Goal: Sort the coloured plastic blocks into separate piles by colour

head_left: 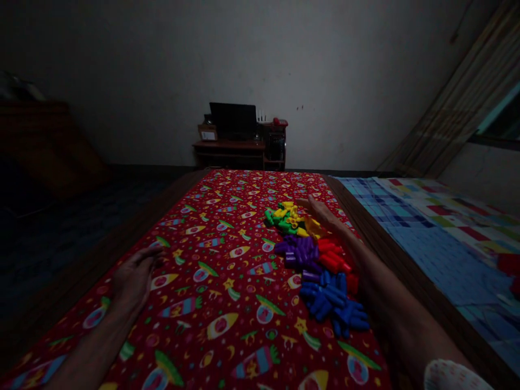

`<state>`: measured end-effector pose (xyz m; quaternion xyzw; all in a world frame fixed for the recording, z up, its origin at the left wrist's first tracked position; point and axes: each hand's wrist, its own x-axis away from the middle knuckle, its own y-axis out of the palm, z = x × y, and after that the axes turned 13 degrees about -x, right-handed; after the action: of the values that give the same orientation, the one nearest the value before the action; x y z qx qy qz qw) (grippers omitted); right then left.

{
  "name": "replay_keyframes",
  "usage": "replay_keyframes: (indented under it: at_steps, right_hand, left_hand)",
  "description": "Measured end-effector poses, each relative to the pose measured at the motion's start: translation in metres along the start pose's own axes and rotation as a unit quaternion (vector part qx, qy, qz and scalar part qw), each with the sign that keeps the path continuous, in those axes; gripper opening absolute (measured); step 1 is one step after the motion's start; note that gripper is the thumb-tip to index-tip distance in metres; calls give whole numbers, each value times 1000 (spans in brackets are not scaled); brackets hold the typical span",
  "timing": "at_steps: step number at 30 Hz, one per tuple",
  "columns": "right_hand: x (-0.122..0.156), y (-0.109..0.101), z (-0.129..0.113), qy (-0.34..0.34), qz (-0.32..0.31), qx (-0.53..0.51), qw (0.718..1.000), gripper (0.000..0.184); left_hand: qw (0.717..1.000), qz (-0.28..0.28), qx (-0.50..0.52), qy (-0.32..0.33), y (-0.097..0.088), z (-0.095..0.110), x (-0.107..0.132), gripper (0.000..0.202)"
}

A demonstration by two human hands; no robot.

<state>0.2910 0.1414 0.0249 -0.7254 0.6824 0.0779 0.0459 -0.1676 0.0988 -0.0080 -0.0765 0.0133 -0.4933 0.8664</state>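
My right hand (320, 214) stretches forward with its fingers out flat, lying along the right side of a heap of small plastic pieces: yellow and green ones (286, 219) at the far end, purple ones (296, 250), red ones (333, 255) and blue ones (333, 303) nearest me. The hand's edge and forearm touch the heap's right side. My left hand (136, 276) rests palm down, fingers spread, on the red rocket-patterned cloth (219, 260) well to the left, holding nothing.
The cloth covers a long wooden-edged table (377, 238). A checked blue and multicoloured cover (439, 222) lies to the right. A low desk with a dark screen (235, 132) stands against the far wall. The room is dim.
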Motion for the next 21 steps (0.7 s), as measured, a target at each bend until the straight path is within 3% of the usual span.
replay_keyframes:
  at_steps: [3, 6, 9, 12, 15, 18, 21]
  right_hand:
    - [31, -27, 0, -14, 83, 33, 996, 59]
    - [73, -56, 15, 34, 145, 39, 988, 65]
    - [106, -62, 26, 58, 135, 54, 988, 66]
    - [112, -38, 25, 48, 117, 56, 990, 68]
    - [96, 6, 18, 60, 105, 7, 993, 75]
    - [72, 55, 10, 38, 85, 7, 996, 76]
    - [56, 85, -2, -1, 31, -10, 999, 75]
  left_hand:
    - [997, -15, -67, 43, -3, -9, -5, 12]
    - [979, -36, -165, 118, -5, -17, -7, 19]
    - [924, -56, -286, 248, 4, -17, 6, 26]
    - [844, -86, -331, 413, 25, -7, 46, 30]
    - [737, -183, -305, 575, 51, 4, 108, 33]
    - [576, -293, -263, 717, 80, 10, 178, 33]
    - [439, -349, -236, 793, 111, 14, 229, 32]
